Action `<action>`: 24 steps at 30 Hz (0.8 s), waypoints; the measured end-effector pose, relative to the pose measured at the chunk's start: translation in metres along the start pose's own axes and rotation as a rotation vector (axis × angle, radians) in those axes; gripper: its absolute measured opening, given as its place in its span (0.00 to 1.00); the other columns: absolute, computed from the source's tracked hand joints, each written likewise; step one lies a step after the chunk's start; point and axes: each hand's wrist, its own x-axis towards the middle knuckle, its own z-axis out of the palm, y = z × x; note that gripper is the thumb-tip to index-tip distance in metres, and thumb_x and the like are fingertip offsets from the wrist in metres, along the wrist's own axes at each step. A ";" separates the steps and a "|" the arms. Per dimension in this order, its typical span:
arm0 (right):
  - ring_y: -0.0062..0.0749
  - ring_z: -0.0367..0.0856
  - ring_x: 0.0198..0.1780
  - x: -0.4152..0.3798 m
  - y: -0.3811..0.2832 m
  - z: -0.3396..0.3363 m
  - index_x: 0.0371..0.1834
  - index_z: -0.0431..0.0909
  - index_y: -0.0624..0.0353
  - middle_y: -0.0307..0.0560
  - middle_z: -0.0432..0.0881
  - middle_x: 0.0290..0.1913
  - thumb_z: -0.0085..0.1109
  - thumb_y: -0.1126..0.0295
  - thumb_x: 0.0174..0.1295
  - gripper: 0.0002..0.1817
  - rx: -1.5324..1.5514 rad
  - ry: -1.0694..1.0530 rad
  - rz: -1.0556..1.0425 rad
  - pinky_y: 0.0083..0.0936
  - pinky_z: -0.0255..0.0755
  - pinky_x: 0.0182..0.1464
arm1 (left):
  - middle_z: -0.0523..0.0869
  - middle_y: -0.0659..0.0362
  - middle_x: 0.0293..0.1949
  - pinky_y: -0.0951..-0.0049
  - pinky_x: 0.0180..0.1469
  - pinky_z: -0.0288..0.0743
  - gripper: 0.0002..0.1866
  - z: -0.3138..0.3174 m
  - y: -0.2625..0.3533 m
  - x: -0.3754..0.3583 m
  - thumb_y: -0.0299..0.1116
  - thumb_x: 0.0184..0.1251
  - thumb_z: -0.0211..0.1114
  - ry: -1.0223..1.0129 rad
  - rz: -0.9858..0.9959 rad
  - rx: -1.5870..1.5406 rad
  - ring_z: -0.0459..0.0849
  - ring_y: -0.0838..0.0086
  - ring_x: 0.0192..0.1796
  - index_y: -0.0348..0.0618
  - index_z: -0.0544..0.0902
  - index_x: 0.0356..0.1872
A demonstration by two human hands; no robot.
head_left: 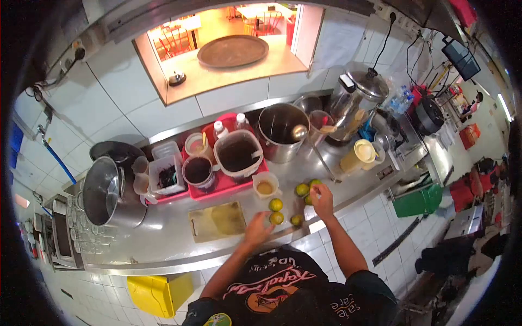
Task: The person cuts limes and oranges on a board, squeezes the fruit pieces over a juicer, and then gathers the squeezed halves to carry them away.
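Several green-yellow citrus fruits lie loose on the steel counter before me. My left hand [259, 229] is low over the counter's front part, fingers apart, with the fingertips close beside a yellowish citrus fruit [277, 218]. Just behind that one is another citrus fruit [275, 205]. My right hand [323, 201] has its fingers closed on a green citrus fruit [315, 183] at the back of the group. A citrus fruit [302, 189] lies to its left, and a smaller one [296, 220] is nearer the edge. Left of the fruits rests a worn cutting board [202, 223].
A plastic measuring jug [265, 186] with brownish liquid stands behind the fruits. Tubs of dark contents sit on a red tray [204, 191]. Around them are a tall steel pot [284, 149], a large pot [103, 190], glasses [89, 233] and a jar of pale yellow contents [356, 157].
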 end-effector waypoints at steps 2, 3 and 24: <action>0.45 0.79 0.46 0.050 -0.002 -0.006 0.47 0.78 0.60 0.52 0.79 0.43 0.63 0.68 0.59 0.14 -0.147 0.113 -0.254 0.37 0.72 0.51 | 0.78 0.47 0.52 0.57 0.54 0.76 0.29 0.026 0.013 0.012 0.38 0.55 0.71 0.006 0.035 0.092 0.79 0.54 0.55 0.45 0.74 0.59; 0.47 0.77 0.49 0.076 -0.008 -0.013 0.49 0.77 0.59 0.53 0.78 0.45 0.64 0.68 0.57 0.17 -0.155 0.145 -0.258 0.39 0.70 0.53 | 0.77 0.48 0.53 0.56 0.54 0.77 0.31 0.032 0.024 0.016 0.39 0.54 0.71 -0.078 -0.035 0.226 0.79 0.53 0.55 0.47 0.72 0.60; 0.30 0.80 0.40 0.115 -0.103 -0.170 0.50 0.76 0.67 0.47 0.82 0.39 0.58 0.68 0.67 0.15 0.163 0.503 -0.099 0.28 0.74 0.45 | 0.78 0.46 0.46 0.62 0.54 0.72 0.26 -0.070 -0.064 -0.057 0.31 0.53 0.73 0.695 -0.260 -0.081 0.78 0.52 0.51 0.40 0.71 0.52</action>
